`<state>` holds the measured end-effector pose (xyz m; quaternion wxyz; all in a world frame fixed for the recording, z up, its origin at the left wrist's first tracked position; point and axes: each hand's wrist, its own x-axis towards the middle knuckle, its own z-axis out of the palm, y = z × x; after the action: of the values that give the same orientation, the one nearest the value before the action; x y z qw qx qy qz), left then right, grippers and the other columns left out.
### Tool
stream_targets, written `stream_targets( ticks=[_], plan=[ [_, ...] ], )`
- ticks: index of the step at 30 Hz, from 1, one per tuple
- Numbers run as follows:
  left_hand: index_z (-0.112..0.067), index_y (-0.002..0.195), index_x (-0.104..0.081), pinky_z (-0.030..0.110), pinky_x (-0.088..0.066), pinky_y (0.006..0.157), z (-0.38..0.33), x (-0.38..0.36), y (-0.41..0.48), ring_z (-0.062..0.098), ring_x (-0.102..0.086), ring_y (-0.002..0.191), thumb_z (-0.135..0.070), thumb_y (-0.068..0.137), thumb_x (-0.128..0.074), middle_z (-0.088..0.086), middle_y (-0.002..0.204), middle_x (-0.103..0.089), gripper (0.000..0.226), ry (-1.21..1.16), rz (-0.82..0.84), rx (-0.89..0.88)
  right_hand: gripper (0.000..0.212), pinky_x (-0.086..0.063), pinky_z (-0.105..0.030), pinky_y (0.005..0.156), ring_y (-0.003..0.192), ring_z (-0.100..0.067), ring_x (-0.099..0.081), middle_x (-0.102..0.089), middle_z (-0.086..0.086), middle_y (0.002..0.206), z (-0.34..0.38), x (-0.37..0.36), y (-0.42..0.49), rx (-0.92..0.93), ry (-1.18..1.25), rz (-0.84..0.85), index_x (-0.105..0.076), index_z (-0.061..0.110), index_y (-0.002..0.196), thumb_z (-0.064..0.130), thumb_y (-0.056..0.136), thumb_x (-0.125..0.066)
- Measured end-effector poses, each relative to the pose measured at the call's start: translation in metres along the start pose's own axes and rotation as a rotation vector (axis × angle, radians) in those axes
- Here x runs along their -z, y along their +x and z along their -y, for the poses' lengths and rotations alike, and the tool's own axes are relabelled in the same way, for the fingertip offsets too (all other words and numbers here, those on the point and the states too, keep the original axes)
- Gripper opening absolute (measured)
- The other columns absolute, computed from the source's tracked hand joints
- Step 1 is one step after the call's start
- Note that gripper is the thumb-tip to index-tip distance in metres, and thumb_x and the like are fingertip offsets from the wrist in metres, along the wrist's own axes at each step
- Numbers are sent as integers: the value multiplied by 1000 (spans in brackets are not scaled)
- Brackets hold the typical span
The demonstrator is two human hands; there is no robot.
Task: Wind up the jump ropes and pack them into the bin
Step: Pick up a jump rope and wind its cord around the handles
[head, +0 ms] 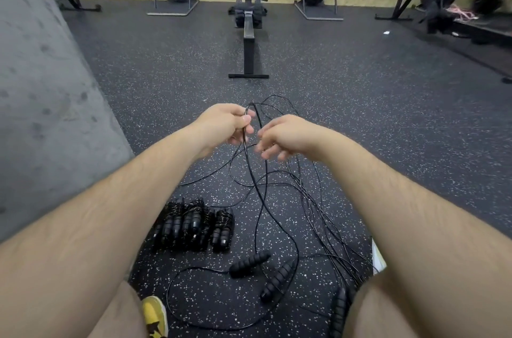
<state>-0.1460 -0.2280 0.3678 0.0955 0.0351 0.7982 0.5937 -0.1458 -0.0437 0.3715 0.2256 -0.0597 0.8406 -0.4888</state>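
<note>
**A:** Where is the jump rope now?

**B:** My left grip pinches the thin black jump rope up in the air. The rest hangs down to the floor in a messy tangle.

**A:** And your other one?

**B:** My right grip is just beside the rope, fingers loosely bent (it looks blurry), so I cannot tell if it holds anything.

**A:** What else is down there?

**B:** A bumpy black handle lies between my knees. A pile of wound ropes sits to its left.
</note>
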Motion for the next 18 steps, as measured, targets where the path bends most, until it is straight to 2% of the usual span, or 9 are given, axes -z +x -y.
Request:
stream_targets(
  ticks=[3,5,6,7,9,13,18],
  plan=[
    [-15,119,-64,24,-47,60,-7,3,-10,14,-61,64,-5,104,-51,3,81,-69,23,28,-3,-49,52,-48,-30,55,80,-19,-65,-59,-6,119,0,-1,13,68,-32,-316,-47,18,133,3,85,-58],
    [-14,117,-65,26,-45,61,-10,10,-15,14,-61,65,-2,102,-50,3,82,-69,24,44,-5,-82,65,-45,-28,56,78,-17,-61,-50,-3,127,-2,-4,21,114,-128,-330,-42,25,143,8,85,-65],
    [-14,114,-66,26,-44,62,-10,15,-18,14,-60,67,-1,102,-50,3,83,-69,24,59,-7,-90,59,-45,-27,56,78,-17,-62,-53,-3,123,-3,-7,24,115,-148,-297,-46,24,141,12,87,-67],
    [-16,111,-67,27,-44,63,-10,20,-20,15,-60,69,0,102,-50,2,84,-70,25,71,-12,-92,44,-45,-26,58,77,-17,-62,-60,-1,113,-5,-9,26,114,-171,-258,-55,21,133,17,91,-66],
    [-18,107,-67,29,-44,66,-8,29,-23,17,-60,71,0,102,-50,1,83,-70,25,77,-21,-93,17,-44,-23,57,70,-12,-61,-71,2,92,-3,-13,28,118,-189,-187,-68,17,110,26,97,-61],
    [-15,109,-66,28,-45,63,-3,38,-23,18,-62,72,-2,102,-52,2,87,-72,20,101,-21,-71,19,-46,-20,48,65,-11,-61,-74,-4,88,4,-19,32,153,22,-164,-67,8,100,18,103,-51],
    [-14,108,-61,25,-49,59,19,20,-18,13,-65,74,-9,104,-53,5,107,-75,11,195,-7,-13,20,-41,-18,44,51,-6,-52,-75,-7,83,24,-17,23,287,317,-257,-65,-1,105,16,102,-55]
  ],
)
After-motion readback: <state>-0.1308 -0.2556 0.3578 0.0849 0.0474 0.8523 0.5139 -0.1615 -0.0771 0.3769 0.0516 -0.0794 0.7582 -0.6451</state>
